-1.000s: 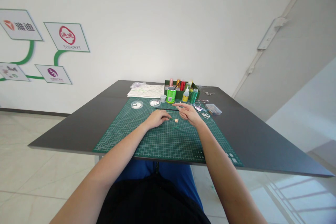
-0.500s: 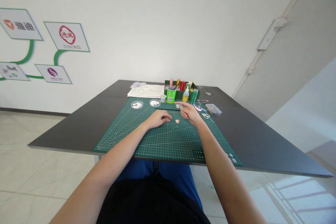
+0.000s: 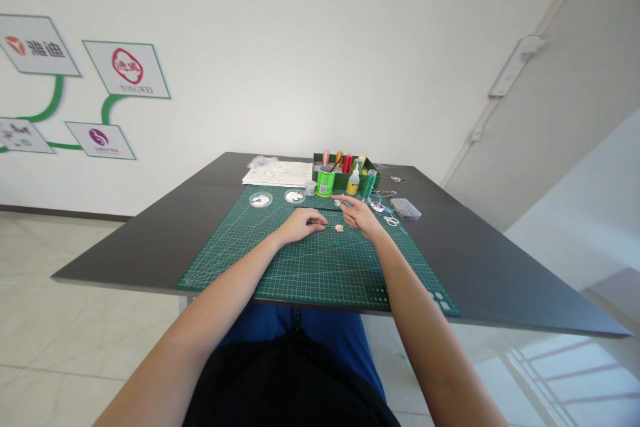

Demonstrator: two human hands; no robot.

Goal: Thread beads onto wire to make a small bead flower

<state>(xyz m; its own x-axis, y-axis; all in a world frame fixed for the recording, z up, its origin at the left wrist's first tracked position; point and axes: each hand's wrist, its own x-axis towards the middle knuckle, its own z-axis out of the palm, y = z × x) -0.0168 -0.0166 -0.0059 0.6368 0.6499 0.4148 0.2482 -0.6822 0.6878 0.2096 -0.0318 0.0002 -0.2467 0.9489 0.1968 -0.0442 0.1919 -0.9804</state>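
Note:
My left hand [image 3: 301, 225] is closed over the green cutting mat [image 3: 310, 273], its fingertips pinching a thin green stem. A small peach-coloured flower [image 3: 339, 228] sits at the stem's right end, just above or on the mat; I cannot tell which. To its upper right is my right hand [image 3: 361, 217], apart from the flower. Its index finger stretches left while the other fingers curl in, and whatever they hold is too small to make out. A dark thin rod [image 3: 320, 209] lies on the mat behind both hands.
Beyond the hands stand a bright green can [image 3: 325, 182], a glue bottle [image 3: 353, 183] and a green box [image 3: 342, 180] of coloured tubes. Two shallow dishes [image 3: 261, 200] are at the left. White scissors [image 3: 391, 221] and a clear case [image 3: 406, 209] lie right.
The flower has shifted slightly up and right, its stem now lying more level in my left hand. My right hand has barely moved.

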